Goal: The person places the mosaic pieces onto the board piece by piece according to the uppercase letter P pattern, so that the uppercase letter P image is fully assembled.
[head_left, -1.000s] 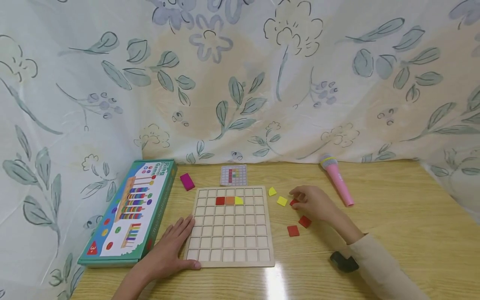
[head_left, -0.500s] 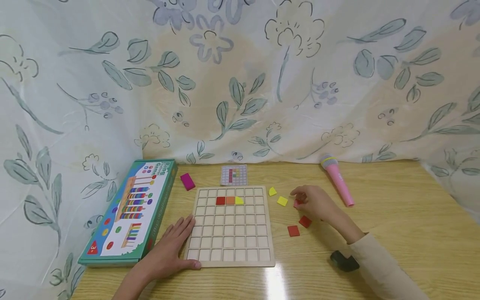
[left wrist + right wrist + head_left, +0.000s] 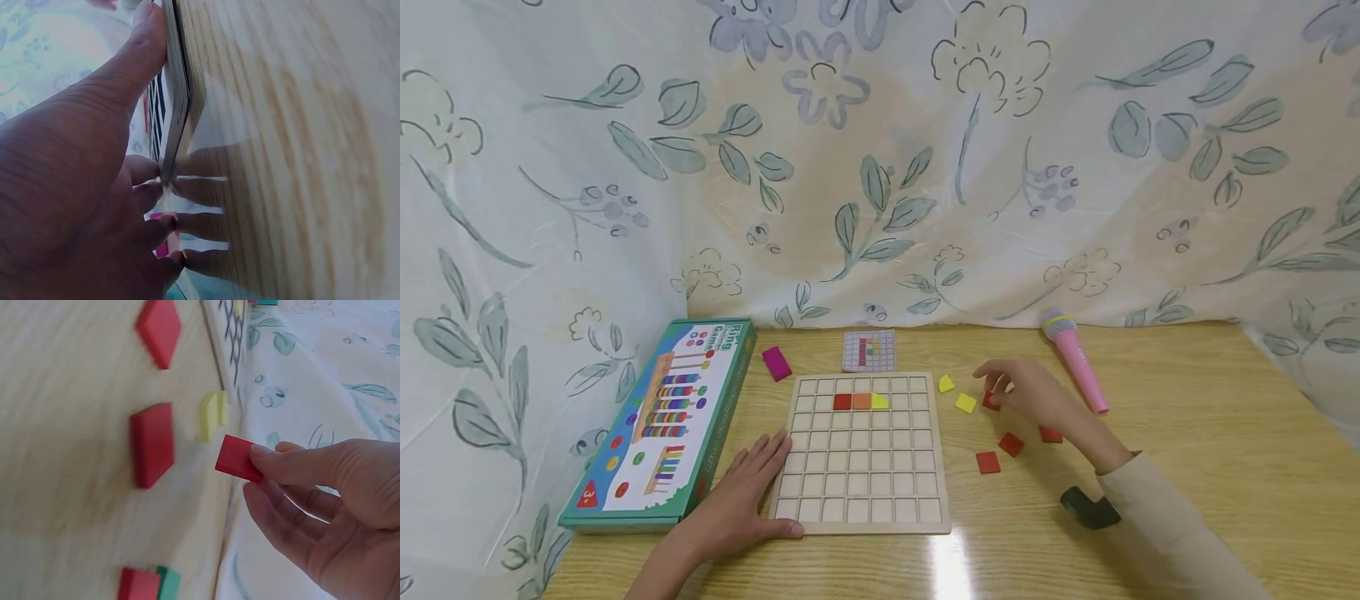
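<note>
My right hand pinches a small red square tile between thumb and fingers, held above the table right of the wooden grid board. On the board's upper part lie a red tile, an orange tile and a yellow quarter-round tile, side by side in one row. My left hand rests at the board's lower left, its thumb on the front edge and its fingers stretched along the left side. In the left wrist view the thumb lies against the board's rim.
Loose red tiles and yellow tiles lie right of the board; a green tile shows beside a red one. Around them are a pattern card, a magenta block, a game box and a pink microphone.
My right hand has risen a little with the red tile, and another red tile now shows on the table below its wrist. My left hand has stayed in place.
</note>
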